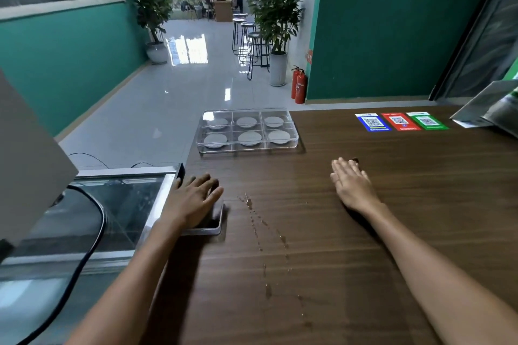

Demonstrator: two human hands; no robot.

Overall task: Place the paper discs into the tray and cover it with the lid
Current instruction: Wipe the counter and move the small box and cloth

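Both grips lie open: left hand flat on a dark phone, right hand flat on the wooden table. Upper centre, the lidded tray holds six paper discs; green walls behind.

A clear plastic tray with six compartments sits at the far left corner of the worktop. Each compartment holds one grey paper disc lying flat. A clear lid covers the tray.
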